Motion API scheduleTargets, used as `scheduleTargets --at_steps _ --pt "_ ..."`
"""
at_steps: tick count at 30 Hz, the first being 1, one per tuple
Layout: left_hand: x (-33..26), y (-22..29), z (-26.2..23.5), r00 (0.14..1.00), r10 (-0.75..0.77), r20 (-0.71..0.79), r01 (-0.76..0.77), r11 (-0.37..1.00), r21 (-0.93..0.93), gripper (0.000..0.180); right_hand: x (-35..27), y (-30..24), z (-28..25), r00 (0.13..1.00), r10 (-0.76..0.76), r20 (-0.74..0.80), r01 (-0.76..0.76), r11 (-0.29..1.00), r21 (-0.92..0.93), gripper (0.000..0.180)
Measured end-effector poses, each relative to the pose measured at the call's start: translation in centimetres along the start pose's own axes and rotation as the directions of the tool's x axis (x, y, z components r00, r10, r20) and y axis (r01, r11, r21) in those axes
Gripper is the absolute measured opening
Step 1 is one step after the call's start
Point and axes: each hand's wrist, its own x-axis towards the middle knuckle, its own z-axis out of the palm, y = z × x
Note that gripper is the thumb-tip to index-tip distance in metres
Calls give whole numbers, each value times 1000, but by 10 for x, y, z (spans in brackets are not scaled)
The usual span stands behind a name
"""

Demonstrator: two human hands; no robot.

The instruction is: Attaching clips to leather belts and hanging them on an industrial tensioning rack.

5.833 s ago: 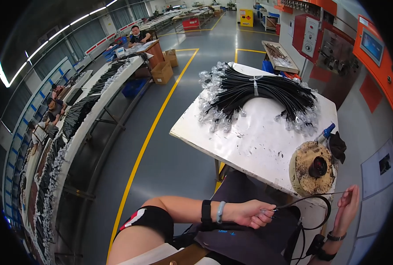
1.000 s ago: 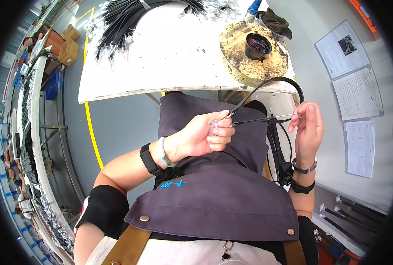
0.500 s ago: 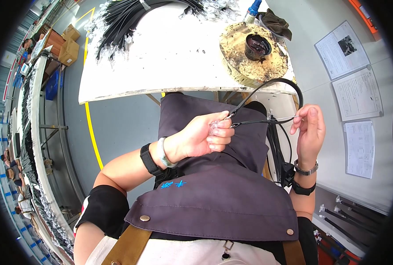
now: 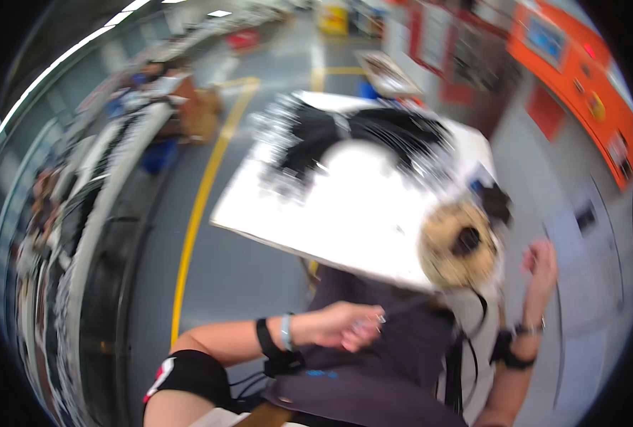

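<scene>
My left hand (image 4: 348, 326) is closed in front of the dark apron, around the wrapped end of a black strap. A bit of clear plastic and shiny metal (image 4: 380, 319) shows at its fingertips. Most of the strap is lost against the apron; a black curved length (image 4: 482, 309) shows below the round block, and blur hides whether it joins the strap. Raised to the right of the table is my right hand (image 4: 541, 260), smeared by motion. Its fingers bend toward the left, and whether anything thin sits between them cannot be made out.
A white table (image 4: 259, 213) stands ahead, bearing a tied bundle of black straps (image 4: 395, 132) with clear-wrapped ends. At its right corner lies a stained round block (image 4: 437, 245) with a dark cup (image 4: 466, 242). A long rack (image 4: 92, 235) runs along the left; an orange cabinet (image 4: 566, 78) is at upper right.
The view has tilted up and blurred, showing more of the room. My right hand has moved up and away from my left, which stays closed. The loop between them no longer shows clearly.
</scene>
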Motion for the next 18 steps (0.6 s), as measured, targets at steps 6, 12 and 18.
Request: scheduleTargets --at_steps 6,12,18 --pt "-31 5 -5 993 113 22 -114 992 50 44 19 40 10 996 16 88 -13 1000 -28 27" --pt "-60 14 -4 977 212 -39 -206 972 117 45 32 54 15 956 92 278 -84 996 -38 28" --pt "-86 10 4 927 347 -145 -325 933 154 44 22 36 7 941 -310 -137 261 921 -287 32"
